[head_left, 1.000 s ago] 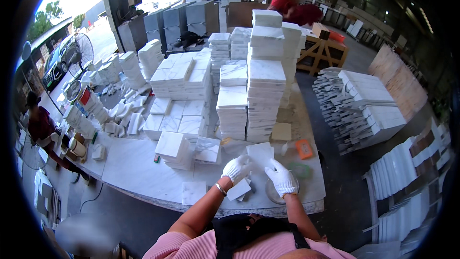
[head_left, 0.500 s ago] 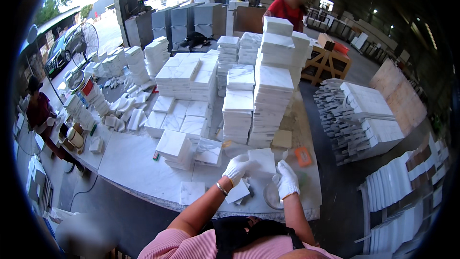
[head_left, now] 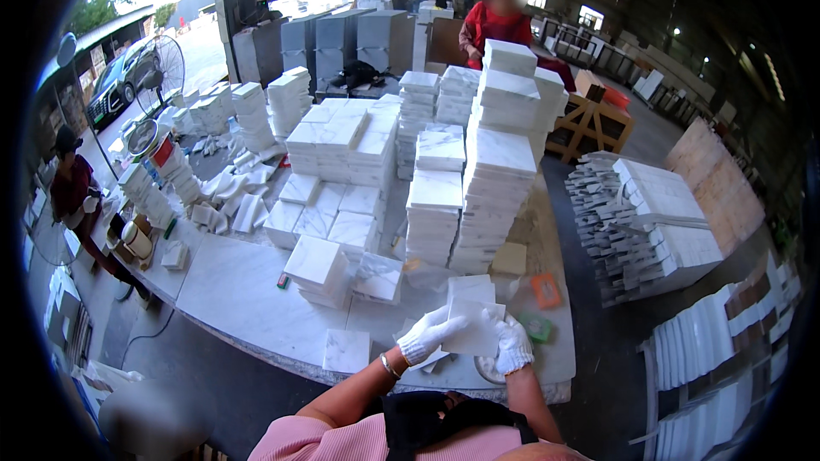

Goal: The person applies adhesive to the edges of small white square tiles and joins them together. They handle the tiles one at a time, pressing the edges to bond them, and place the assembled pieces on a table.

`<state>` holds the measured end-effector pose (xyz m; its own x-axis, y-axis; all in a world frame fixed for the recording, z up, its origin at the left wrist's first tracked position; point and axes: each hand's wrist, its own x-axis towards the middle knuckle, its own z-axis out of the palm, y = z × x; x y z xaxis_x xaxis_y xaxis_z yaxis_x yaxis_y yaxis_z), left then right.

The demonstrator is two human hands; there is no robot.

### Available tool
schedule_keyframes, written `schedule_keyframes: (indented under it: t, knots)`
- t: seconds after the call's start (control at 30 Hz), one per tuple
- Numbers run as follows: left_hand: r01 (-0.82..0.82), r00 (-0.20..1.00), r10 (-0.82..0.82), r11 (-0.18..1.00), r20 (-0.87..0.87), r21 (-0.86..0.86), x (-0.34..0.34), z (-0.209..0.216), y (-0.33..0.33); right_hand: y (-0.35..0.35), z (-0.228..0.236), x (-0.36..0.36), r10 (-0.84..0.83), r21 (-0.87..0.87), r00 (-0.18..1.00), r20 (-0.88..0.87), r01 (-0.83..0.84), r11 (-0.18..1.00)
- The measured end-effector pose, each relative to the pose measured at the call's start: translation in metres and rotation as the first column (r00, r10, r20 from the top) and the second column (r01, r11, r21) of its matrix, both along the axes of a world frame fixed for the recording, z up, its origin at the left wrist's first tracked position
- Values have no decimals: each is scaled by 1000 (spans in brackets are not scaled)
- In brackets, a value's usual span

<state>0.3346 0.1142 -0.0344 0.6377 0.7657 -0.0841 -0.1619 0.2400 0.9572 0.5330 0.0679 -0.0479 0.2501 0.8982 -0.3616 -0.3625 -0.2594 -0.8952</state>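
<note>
Both of my hands wear white knitted gloves. Between them is a square white marble tile [head_left: 472, 329], tilted up over the table's near edge. My left hand [head_left: 432, 335] grips its left side, and my right hand [head_left: 512, 344] closes on its right side. Just beyond it, another pale tile [head_left: 470, 288] is partly covered by the held one. A round dish [head_left: 489, 370] shows in part beneath my right hand. Loose tile pieces [head_left: 430, 362] lie below my left hand. A single flat tile [head_left: 347, 350] rests to the left of my left wrist.
Tall stacks of marble tiles [head_left: 489, 196] stand across the table [head_left: 239, 282]. To the right of my hands lie a green box [head_left: 536, 327], an orange block [head_left: 545, 290] and a yellowish block [head_left: 510, 258]. A person in red [head_left: 495, 21] stands beyond the stacks; another person [head_left: 73, 183] is at far left.
My hands have come nearer to me. My right hand, apart from the tile before, now holds one together with my left. The whole view has shifted slightly.
</note>
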Motion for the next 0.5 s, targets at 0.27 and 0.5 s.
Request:
schedule_keyframes:
  t: [0.27,0.5]
  knots:
    - [21,1000,-21,999,-16,35,3,13,-9,10,1,19,33,-9,995,-96,-34,999]
    - [-131,970,146,988,196,-84,-7,11,0,-29,12,-1,203,-11,971,123,-203,979]
